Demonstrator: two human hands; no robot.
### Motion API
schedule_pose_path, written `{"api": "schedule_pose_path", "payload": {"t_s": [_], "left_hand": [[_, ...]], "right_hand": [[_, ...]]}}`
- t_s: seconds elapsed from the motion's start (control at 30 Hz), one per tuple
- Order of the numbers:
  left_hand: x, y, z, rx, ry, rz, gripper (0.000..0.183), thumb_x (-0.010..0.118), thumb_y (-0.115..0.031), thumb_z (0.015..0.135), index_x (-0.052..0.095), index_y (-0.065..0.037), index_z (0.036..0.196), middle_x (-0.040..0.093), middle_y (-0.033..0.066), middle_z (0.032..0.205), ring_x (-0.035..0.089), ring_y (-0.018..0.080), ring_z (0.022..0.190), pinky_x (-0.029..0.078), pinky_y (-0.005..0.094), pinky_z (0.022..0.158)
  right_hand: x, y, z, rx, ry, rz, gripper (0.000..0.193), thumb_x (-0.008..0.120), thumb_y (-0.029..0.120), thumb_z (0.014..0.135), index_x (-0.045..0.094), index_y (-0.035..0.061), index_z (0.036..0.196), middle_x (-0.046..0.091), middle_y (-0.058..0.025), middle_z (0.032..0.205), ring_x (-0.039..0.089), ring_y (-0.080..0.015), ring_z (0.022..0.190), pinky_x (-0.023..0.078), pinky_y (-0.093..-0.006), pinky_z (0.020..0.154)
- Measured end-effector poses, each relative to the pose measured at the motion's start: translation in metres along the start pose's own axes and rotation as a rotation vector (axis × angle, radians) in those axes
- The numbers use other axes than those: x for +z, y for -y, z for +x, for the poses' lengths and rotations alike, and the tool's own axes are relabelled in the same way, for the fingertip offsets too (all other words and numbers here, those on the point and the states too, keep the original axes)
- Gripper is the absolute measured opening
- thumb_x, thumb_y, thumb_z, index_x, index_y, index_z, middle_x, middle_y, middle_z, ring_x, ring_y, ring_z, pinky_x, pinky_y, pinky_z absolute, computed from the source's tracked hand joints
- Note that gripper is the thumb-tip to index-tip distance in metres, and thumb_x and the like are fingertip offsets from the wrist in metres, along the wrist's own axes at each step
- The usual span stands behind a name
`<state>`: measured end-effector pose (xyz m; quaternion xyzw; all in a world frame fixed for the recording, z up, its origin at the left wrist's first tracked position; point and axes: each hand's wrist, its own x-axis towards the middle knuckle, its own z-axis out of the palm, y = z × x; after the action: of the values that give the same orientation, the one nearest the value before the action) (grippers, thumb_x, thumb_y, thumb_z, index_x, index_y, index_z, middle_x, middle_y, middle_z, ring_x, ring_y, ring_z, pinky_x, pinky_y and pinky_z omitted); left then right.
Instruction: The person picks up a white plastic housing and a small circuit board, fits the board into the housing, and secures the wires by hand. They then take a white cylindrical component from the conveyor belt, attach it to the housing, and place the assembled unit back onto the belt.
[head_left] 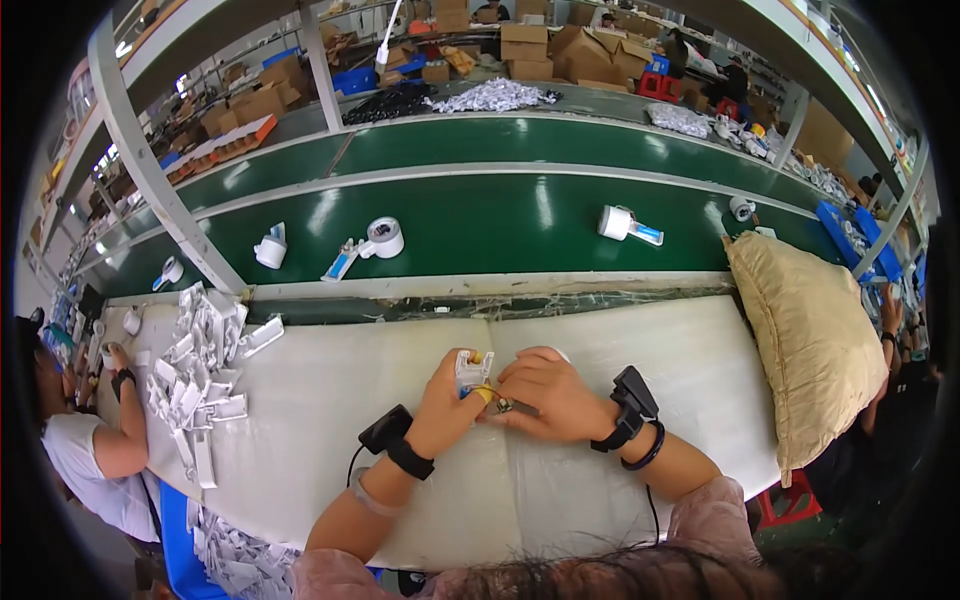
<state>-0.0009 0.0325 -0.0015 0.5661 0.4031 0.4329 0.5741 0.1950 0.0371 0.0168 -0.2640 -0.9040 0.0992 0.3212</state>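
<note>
Over the middle of the table, my left hand [443,412] is closed around a white plastic housing [471,371], with a small yellow part showing at its top. Thin coloured wires [490,389] run from the housing toward my other hand. Close beside it, my right hand [550,398] has its fingers bent, the thumb and fingertips pinched at a small dark part [503,405] where the wires end. A sliver of something white peeks out behind the right knuckles, mostly hidden. Both wrists wear black strapped devices.
A heap of white plastic pieces [205,365] lies on the left of the pale table [330,420]. Beyond runs a green conveyor belt [480,225] carrying white round-headed units [384,238]. A tan sack [805,340] stands at right. A blue bin [178,540] sits lower left; co-workers are at both sides.
</note>
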Motion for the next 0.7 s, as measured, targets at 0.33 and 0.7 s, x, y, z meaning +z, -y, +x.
{"api": "schedule_pose_path", "payload": {"t_s": [0.33, 0.7], "left_hand": [[-0.005, 0.002, -0.001, -0.153, 0.098, -0.300, 0.027, 0.047, -0.014, 0.094, 0.042, -0.007, 0.119, 0.057, 0.0056, 0.089, 0.055, 0.0099, 0.066, 0.049, 0.0255, 0.057], [0.005, -0.001, -0.004, 0.040, 0.033, -0.129, 0.024, 0.041, -0.018, 0.100, 0.044, -0.007, 0.121, 0.062, 0.0076, 0.094, 0.057, 0.0100, 0.068, 0.049, 0.0237, 0.060]], "right_hand": [[-0.007, -0.001, -0.002, 0.019, 0.040, 0.075, 0.025, 0.074, 0.022, 0.074, 0.063, 0.0101, 0.093, 0.062, -0.0051, 0.086, 0.057, -0.0261, 0.087, 0.039, -0.0381, 0.091], [-0.011, 0.000, -0.004, 0.089, 0.037, -0.015, 0.020, 0.075, 0.014, 0.071, 0.063, 0.0098, 0.085, 0.062, -0.0033, 0.078, 0.059, -0.0250, 0.078, 0.043, -0.0408, 0.089]]}}
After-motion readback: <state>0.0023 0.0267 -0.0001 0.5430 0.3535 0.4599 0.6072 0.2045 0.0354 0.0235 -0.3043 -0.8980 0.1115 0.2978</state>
